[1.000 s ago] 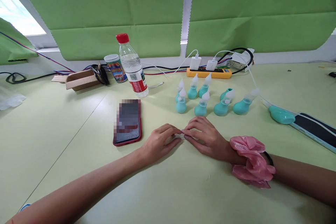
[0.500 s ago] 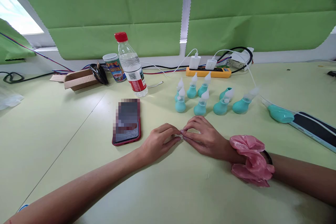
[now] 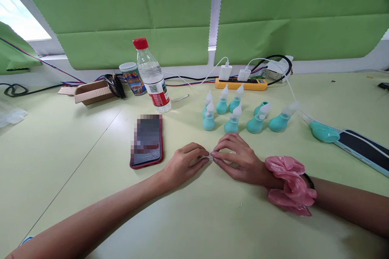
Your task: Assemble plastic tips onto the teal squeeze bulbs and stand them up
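Clear piece [image 3: 210,156] — between both hands' fingertips [image 3: 207,159]

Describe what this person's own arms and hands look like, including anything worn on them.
Both forearms are bare, with no sleeves in view and no gloves. The left hand carries nothing: no ring, watch or band shows. The right hand has a ruffled pink scrunchie around its wrist, and just behind it a thin black band. Fingernails look short; whether they are painted cannot be told.

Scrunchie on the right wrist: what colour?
Pink, clearest in the head view: scrunchie beside the right hand.
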{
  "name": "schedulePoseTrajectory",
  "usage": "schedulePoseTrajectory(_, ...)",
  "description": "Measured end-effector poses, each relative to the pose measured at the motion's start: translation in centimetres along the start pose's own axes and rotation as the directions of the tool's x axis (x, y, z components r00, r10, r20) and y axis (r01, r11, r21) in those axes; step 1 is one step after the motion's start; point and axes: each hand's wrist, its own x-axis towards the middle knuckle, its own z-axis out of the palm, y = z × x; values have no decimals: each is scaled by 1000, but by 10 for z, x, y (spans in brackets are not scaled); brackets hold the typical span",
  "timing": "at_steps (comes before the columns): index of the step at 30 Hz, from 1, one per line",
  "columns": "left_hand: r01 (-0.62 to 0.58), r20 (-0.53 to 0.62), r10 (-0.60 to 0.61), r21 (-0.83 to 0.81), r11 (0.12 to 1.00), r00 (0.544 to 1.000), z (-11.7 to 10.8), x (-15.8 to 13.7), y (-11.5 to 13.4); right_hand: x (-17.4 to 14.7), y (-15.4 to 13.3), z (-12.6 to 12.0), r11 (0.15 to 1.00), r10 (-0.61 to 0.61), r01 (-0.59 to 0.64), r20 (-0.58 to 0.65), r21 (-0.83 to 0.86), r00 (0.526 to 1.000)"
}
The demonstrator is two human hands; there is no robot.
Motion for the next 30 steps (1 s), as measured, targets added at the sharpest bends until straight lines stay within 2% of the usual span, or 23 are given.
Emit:
schedulePoseTrajectory(11, 36, 9, -36, 36, 999, 999, 0, 0, 1, 0, 1, 2, 1000, 6, -6, 25, 13, 1000)
schedulePoseTrajectory(17, -1, 4, 0, 14, 1000, 1000, 0, 0, -1, 0, 1, 0, 1000, -3, 2, 55, 15, 998)
schedulePoseTrajectory(22, -12, 4, 12, 0, 1000, 1000, 0, 1, -1, 0, 0, 1, 999, 6, -7, 26, 33, 1000)
schedulePoseTrajectory(30, -44, -9, 44, 44, 998, 999, 3, -1, -1, -1, 2, 0, 1000, -27, 27, 44, -2, 999)
